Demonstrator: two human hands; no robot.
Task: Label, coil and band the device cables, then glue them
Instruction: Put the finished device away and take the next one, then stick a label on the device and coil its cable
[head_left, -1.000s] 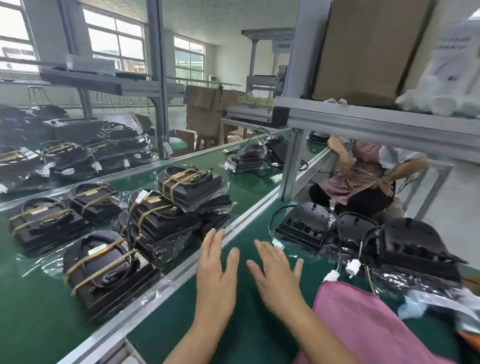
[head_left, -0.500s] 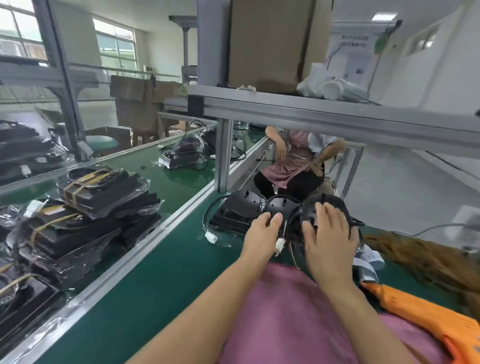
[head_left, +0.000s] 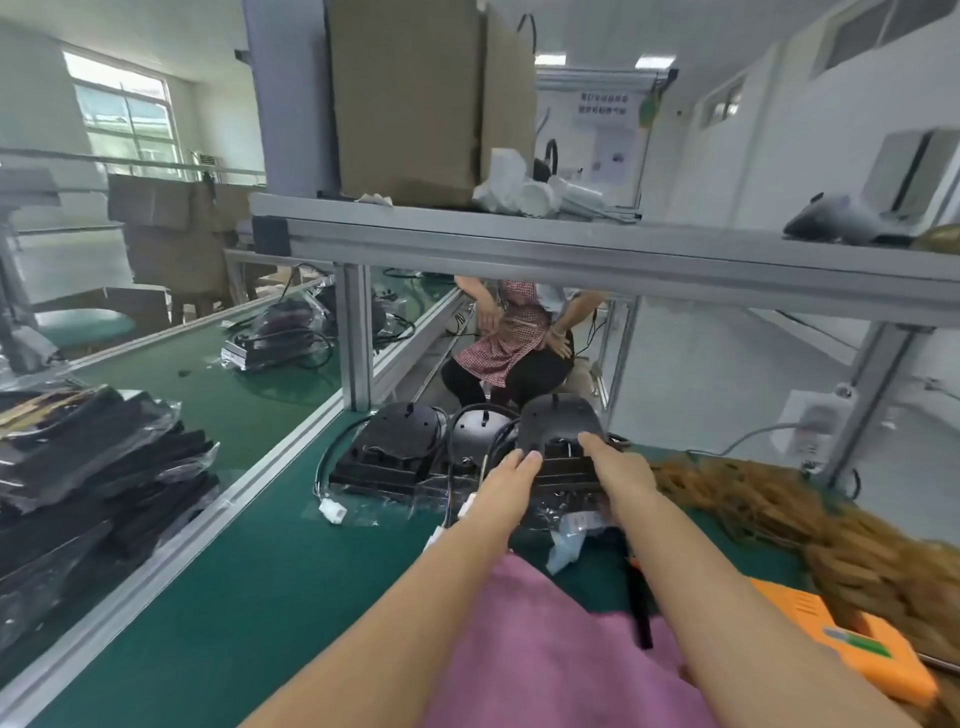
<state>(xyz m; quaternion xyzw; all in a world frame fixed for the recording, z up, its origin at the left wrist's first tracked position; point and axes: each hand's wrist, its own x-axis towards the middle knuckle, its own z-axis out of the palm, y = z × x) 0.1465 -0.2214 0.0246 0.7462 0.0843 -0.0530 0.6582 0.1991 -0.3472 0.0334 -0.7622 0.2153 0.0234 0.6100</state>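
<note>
Three black devices stand in a row at the far edge of the green desk (head_left: 291, 566), each trailing a black cable. Both hands reach straight ahead to the rightmost device (head_left: 558, 421): the left hand (head_left: 511, 470) lies flat with straight fingers at its near left corner, and the right hand (head_left: 615, 460) rests with extended fingers on its near right side. Neither hand grips yet. The device's long axis runs away from the person. One orange glue gun (head_left: 831, 639) lies near the right forearm.

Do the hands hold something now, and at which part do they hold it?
Both hands reach the rightmost black device. The left hand and right hand lie with straight fingers on its near edge; a closed grip cannot be told.
</note>
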